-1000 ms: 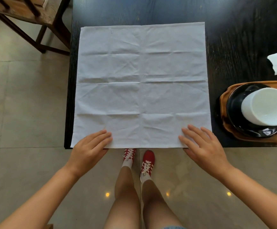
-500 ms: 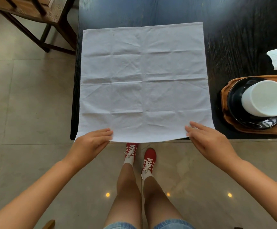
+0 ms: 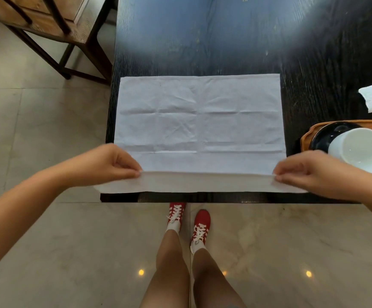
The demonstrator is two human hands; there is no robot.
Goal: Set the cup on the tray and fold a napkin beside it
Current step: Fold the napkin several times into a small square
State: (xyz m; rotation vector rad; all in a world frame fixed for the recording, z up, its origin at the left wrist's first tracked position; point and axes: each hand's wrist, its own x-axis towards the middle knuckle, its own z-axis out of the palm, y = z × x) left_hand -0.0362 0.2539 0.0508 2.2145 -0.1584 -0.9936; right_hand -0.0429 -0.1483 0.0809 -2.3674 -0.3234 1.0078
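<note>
The napkin (image 3: 199, 121) lies on the dark table (image 3: 202, 41), its near edge lifted. The left hand (image 3: 105, 165) and right hand (image 3: 309, 170) each pinch a near corner. At right, the white cup (image 3: 360, 150) sits on a black saucer (image 3: 327, 134) on the tray (image 3: 306, 138). No readable writing shows

Both arms are stretched out forward, bare forearms, wrists about level. Left hand (image 3: 105, 162) and right hand (image 3: 309, 168) are each pinched closed, thumb against fingertips, knuckles up, sitting well apart at the near left and near right.
</note>
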